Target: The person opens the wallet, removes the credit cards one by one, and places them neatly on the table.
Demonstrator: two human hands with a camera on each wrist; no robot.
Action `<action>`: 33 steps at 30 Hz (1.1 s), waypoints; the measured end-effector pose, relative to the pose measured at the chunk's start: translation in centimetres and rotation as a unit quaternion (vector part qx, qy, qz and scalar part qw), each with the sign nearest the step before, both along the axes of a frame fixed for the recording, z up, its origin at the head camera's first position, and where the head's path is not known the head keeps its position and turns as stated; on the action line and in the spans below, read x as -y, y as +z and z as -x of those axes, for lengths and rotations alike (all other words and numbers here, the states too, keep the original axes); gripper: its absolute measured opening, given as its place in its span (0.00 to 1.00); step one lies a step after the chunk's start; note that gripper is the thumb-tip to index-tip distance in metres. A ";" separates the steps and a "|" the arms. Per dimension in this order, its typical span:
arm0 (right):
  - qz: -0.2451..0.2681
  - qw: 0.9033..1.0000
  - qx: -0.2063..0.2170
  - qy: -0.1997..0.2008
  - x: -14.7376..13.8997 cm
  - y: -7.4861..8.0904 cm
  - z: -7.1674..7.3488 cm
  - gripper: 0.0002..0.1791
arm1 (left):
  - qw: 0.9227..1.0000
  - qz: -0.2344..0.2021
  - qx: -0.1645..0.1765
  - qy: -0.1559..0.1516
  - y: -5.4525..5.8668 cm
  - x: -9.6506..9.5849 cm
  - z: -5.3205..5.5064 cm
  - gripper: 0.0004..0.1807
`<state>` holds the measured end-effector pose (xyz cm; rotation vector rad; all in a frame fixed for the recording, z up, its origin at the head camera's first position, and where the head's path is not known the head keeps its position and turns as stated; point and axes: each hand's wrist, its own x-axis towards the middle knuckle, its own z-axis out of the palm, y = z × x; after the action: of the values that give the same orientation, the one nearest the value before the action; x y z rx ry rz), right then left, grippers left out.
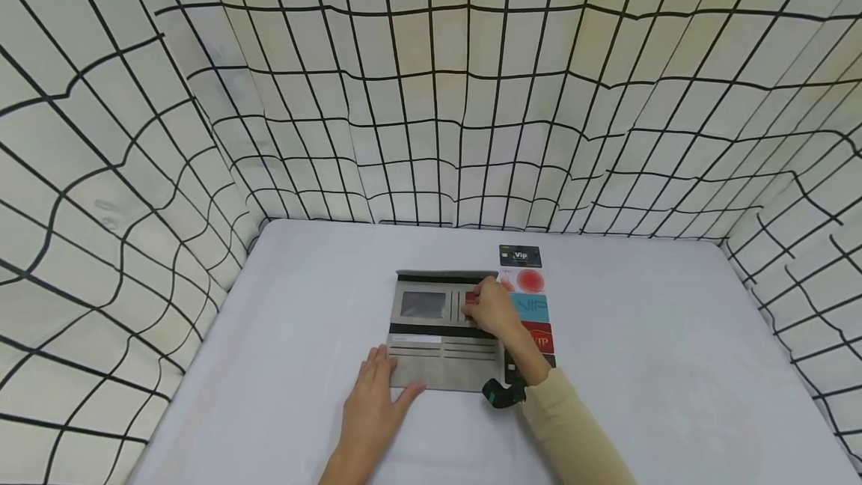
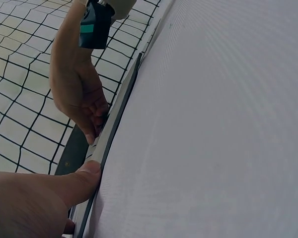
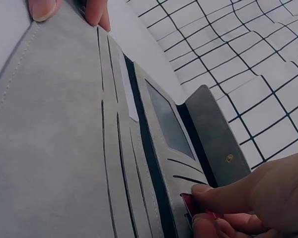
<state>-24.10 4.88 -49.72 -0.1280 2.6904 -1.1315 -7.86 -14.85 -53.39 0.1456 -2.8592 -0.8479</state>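
Note:
A grey long wallet [image 1: 438,375] lies unfolded on the white table, with card slots and a clear window [image 1: 423,304] in its upper half. My right hand [image 1: 497,309] pinches a red card [image 3: 189,204] between thumb and fingers at a slot right of that window. Part of the card shows at the slot's edge; the fingers cover the rest. At the wallet's lower left corner rests my left hand [image 1: 377,395], fingers extended along the side and thumb on the bottom edge. A pale strip [image 3: 129,94] pokes from a lower-half slot.
Right of the wallet runs a column of cards: a black Vip card [image 1: 520,256], a white card with red circles [image 1: 530,281], a blue VIP card [image 1: 532,307], a red VIP card [image 1: 541,337] and a black one partly under my right wrist. Black-gridded white curtains [image 1: 444,96] surround the table.

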 end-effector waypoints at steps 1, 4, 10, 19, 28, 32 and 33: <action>-0.001 1.000 -0.002 -0.001 0.0 0.0 0.0 0.21 | 1.000 0.000 0.000 -0.001 0.0 0.0 0.0 0.35; -0.008 1.000 -0.010 -0.010 0.0 -0.1 0.1 0.19 | 1.000 0.002 0.001 -0.001 0.0 -0.2 -0.1 0.35; -0.010 0.998 -0.040 -0.037 0.0 -0.2 0.2 0.14 | 1.000 0.004 -0.003 0.002 -0.1 -0.5 -0.3 0.37; 0.056 0.997 -0.030 -0.048 -0.2 -0.1 0.1 0.13 | 1.000 0.000 0.002 0.005 -0.1 -0.4 -0.2 0.35; 0.105 0.992 0.005 -0.064 -1.0 -0.3 -0.3 0.15 | 1.000 -0.003 0.009 0.006 -0.1 -0.4 -0.3 0.36; 0.106 0.991 0.016 -0.077 -1.9 0.1 -0.2 0.17 | 1.000 -0.002 0.013 0.005 0.0 -0.4 -0.2 0.36; 0.103 0.991 0.017 -0.077 -2.2 0.1 -0.1 0.17 | 1.000 -0.001 0.013 0.005 0.1 -0.4 -0.1 0.36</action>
<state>-23.98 7.09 -49.58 0.0681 2.5835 -1.4437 -7.74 -14.40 -53.30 0.1721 -2.8797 -0.8541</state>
